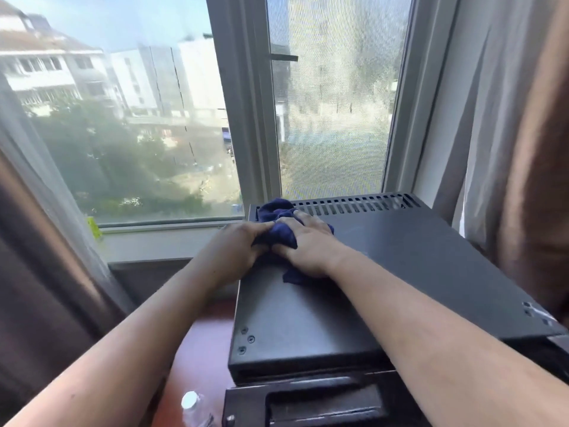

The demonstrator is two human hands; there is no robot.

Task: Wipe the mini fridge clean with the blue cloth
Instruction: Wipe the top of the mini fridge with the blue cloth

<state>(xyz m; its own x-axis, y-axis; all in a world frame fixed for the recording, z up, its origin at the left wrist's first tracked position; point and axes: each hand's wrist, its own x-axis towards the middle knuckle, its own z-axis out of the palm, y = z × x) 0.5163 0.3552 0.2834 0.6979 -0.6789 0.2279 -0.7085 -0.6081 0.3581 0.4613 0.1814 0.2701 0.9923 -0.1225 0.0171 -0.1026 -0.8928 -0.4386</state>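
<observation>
The black mini fridge (pixel 400 272) stands under the window, its flat top facing me and a vent grille along its back edge. A dark blue cloth (pixel 278 215) lies bunched on the top near the back left corner. My right hand (pixel 308 245) lies flat on the cloth and presses it down, fingers stretched toward the grille. My left hand (pixel 237 251) sits at the fridge's left edge, its fingers curled into the cloth's left side. Part of the cloth is hidden under both hands.
A window sill (pixel 160 241) runs just left of the fridge, with glass and an insect screen behind. Curtains (pixel 498 149) hang close on the right and on the left. A clear plastic bottle (pixel 194 408) stands on the reddish wooden surface (pixel 197 349) at the lower left.
</observation>
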